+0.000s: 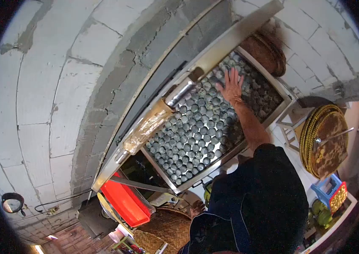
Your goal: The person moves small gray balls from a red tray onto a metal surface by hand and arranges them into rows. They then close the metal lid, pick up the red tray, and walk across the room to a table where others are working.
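A wide metal-framed tray [167, 180] holds many small, round, grey-green pieces [196, 136], with a pale bottom showing between them. Over the tray's far part, my right hand [232, 86] lies palm down with its fingers spread, on or just above the round pieces; contact cannot be made out. It grips nothing. My left hand [197, 208] is low beside my body, near the rim of a woven basket [167, 228]. Shadow hides its fingers and anything they may hold.
A metal beam with a plastic-wrapped section [147, 129] runs along the tray's left edge. A red plastic bin [124, 202] stands below it. To the right are stacked round woven trays [323, 142], a blue basket [327, 188] and green fruit [323, 214]. A block wall [61, 93] rises at left.
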Tool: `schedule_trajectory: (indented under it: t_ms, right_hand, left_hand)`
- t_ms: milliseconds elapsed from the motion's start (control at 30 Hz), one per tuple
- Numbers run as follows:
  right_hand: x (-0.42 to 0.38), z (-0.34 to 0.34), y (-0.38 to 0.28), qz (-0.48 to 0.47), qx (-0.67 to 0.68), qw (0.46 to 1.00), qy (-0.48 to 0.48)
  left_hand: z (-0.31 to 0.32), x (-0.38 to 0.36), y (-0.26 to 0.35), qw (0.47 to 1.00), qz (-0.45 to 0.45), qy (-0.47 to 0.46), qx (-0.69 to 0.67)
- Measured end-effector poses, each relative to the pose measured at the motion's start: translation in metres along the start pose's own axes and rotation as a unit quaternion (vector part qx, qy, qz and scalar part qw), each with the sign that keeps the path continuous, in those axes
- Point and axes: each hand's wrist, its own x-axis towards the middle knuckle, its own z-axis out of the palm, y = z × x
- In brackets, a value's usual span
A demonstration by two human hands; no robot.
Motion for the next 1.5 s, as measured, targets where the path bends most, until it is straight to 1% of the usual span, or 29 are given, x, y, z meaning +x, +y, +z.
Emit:
schedule_trajectory:
  t_ms: [67, 100, 133, 167, 233, 267, 300, 367, 500, 533, 600, 633, 667, 700, 733, 767, 833, 900, 967, 1000, 1033, 1100, 1133, 1167, 1233, 1267, 1367, 1433, 1500]
  right_hand:
    - [-0.017, 0.007, 0.014, 0.024, 0.001, 1.000, 0.000]
    - [-0.021, -0.008, 0.009, 0.040, 0.009, 0.999, 0.004]
    - [-0.028, -0.027, 0.012, 0.072, 0.018, 0.995, 0.067]
    - [-0.038, -0.035, 0.016, 0.071, 0.015, 0.995, 0.066]
    - [-0.057, -0.043, 0.030, 0.171, 0.026, 0.980, 0.098]
    - [-0.075, -0.003, 0.053, 0.143, 0.016, 0.984, 0.106]
    - [-0.077, -0.015, 0.052, 0.138, 0.014, 0.985, 0.103]
    - [-0.070, -0.035, 0.041, 0.194, -0.074, 0.974, 0.090]
    - [-0.087, -0.026, 0.050, 0.188, -0.061, 0.978, 0.060]
    - [-0.083, -0.023, 0.050, 0.203, -0.082, 0.975, 0.035]
    - [-0.076, -0.033, 0.034, 0.209, -0.101, 0.973, 0.010]
    - [-0.077, -0.043, 0.019, 0.114, -0.037, 0.991, 0.056]
    - [-0.076, -0.053, 0.004, 0.017, 0.028, 0.994, 0.101]
    - [-0.082, -0.052, -0.008, 0.007, 0.031, 0.994, 0.100]
    - [-0.090, -0.047, -0.019, -0.112, 0.047, 0.991, 0.049]
    - [-0.095, -0.043, -0.026, -0.229, 0.062, 0.971, -0.003]
    - [-0.099, -0.022, -0.019, -0.263, 0.058, 0.963, -0.030]
    - [-0.100, -0.023, -0.034, -0.294, 0.058, 0.953, -0.055]
    - [-0.100, -0.024, -0.058, -0.252, 0.053, 0.965, -0.037]
    - [-0.101, -0.034, -0.071, -0.295, 0.064, 0.953, -0.037]
    - [-0.105, -0.033, -0.074, -0.301, 0.063, 0.951, -0.038]
    - [-0.126, -0.024, -0.073, -0.401, 0.078, 0.902, -0.140]
    - [-0.132, -0.022, -0.070, -0.388, 0.059, 0.905, -0.165]
    - [-0.140, -0.024, -0.076, -0.388, 0.057, 0.905, -0.164]
    - [-0.153, -0.029, -0.099, -0.360, 0.106, 0.921, -0.108]
    - [-0.159, -0.025, -0.097, -0.360, 0.105, 0.921, -0.109]
    - [-0.175, -0.021, -0.087, -0.552, 0.130, 0.796, -0.214]
    - [-0.172, -0.025, -0.092, -0.550, 0.131, 0.799, -0.206]
    - [-0.181, -0.035, -0.103, -0.466, 0.133, 0.860, -0.161]
  left_hand:
    - [0.003, 0.000, -0.002, 1.000, -0.010, -0.010, 0.006]
    - [0.003, 0.002, -0.003, 1.000, -0.012, -0.014, 0.008]
    - [0.001, -0.001, -0.007, 1.000, -0.017, -0.014, 0.008]
    - [0.004, -0.001, -0.008, 1.000, -0.019, -0.017, 0.006]
    - [0.007, -0.003, -0.020, 1.000, -0.023, -0.020, -0.001]
    - [0.008, -0.012, -0.027, 0.999, -0.029, -0.019, -0.004]
    - [0.009, -0.015, -0.034, 0.999, -0.030, -0.019, -0.009]
    - [0.009, -0.014, -0.041, 0.999, -0.021, -0.015, -0.022]
    - [0.003, -0.024, -0.058, 0.999, -0.012, -0.006, -0.042]
    - [0.004, -0.021, -0.059, 0.999, -0.007, -0.007, -0.046]
    - [0.007, -0.017, -0.061, 0.998, 0.002, -0.005, -0.057]
    - [0.008, -0.015, -0.066, 0.998, 0.007, -0.004, -0.064]
    - [0.012, -0.012, -0.069, 0.997, 0.012, -0.003, -0.072]
    - [0.012, -0.012, -0.076, 0.997, 0.016, 0.000, -0.080]
    - [0.013, -0.013, -0.085, 0.996, 0.020, 0.003, -0.089]
    - [0.016, -0.015, -0.094, 0.995, 0.024, 0.007, -0.100]
    - [0.023, -0.020, -0.120, 0.992, 0.030, 0.015, -0.125]
    - [0.027, -0.026, -0.139, 0.988, 0.038, 0.027, -0.146]
    - [0.030, -0.020, -0.150, 0.985, 0.046, 0.033, -0.160]
    - [0.032, -0.018, -0.156, 0.976, 0.089, 0.049, -0.193]
    - [0.033, -0.014, -0.160, 0.975, 0.090, 0.050, -0.199]
    - [0.038, -0.021, -0.166, 0.986, 0.101, 0.053, -0.122]
    - [0.044, -0.025, -0.170, 0.986, 0.101, 0.051, -0.124]
    - [0.051, -0.030, -0.172, 0.980, 0.097, 0.061, -0.164]
    - [0.059, -0.031, -0.171, 0.962, 0.093, 0.080, -0.245]
    - [0.057, -0.032, -0.175, 0.962, 0.092, 0.080, -0.245]
    - [0.054, -0.037, -0.191, 0.965, 0.066, 0.075, -0.244]
    - [0.044, -0.029, -0.190, 0.965, 0.064, 0.075, -0.242]
    - [0.040, -0.028, -0.198, 0.963, 0.058, 0.082, -0.251]
